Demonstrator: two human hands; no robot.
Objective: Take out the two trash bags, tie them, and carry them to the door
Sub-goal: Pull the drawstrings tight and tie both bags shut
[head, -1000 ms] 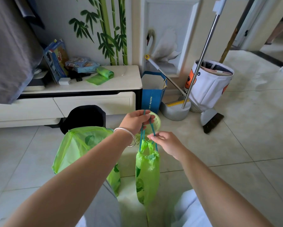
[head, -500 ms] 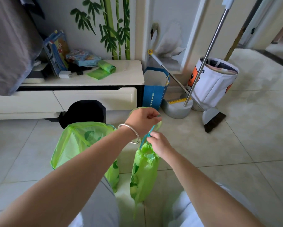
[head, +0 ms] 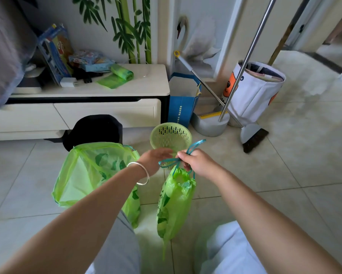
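Right hand (head: 200, 163) clamped on small green bag's (head: 174, 204) blue drawstring (head: 172, 161); left hand (head: 156, 159) loosely apart; larger green bag (head: 83, 175) gaping beside.

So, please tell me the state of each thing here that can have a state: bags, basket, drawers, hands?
small green bag: mouth cinched, hanging from blue drawstring
large green bag: mouth wide open, untied
green basket: on the floor, no bag inside
roll of bags: partly unrolled on the cabinet
cabinet drawers: closed
right hand: gripping the drawstring
left hand: at the drawstring, grip unclear
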